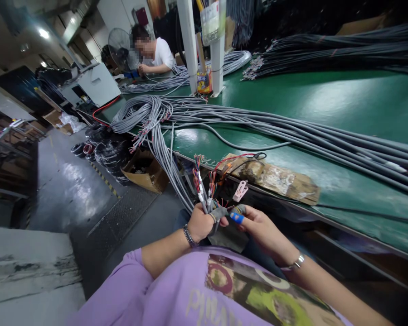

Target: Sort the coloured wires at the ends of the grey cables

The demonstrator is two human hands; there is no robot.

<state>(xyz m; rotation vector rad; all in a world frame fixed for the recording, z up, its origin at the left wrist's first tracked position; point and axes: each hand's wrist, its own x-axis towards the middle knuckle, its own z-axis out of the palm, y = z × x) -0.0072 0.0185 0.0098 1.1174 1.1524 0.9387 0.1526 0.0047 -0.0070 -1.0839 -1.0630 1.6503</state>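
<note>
My left hand (200,222) is closed in a fist around the ends of several grey cables (172,176), whose stripped coloured wires (204,181) stick up above the knuckles. A grey finger cot covers one left finger. Just to the right, my right hand (258,224) pinches at the same cable ends, with a blue cot on a fingertip (237,218). The cables run up from the fist to the green workbench (326,104). A purple shirt fills the bottom of the view.
A long bundle of grey cables (292,131) lies across the bench. A taped cardboard fixture (275,176) sits at the near edge with a pink clip (240,190). Another person (154,52) works at the far end. A cardboard box (144,172) and black cable coils (109,151) stand on the floor.
</note>
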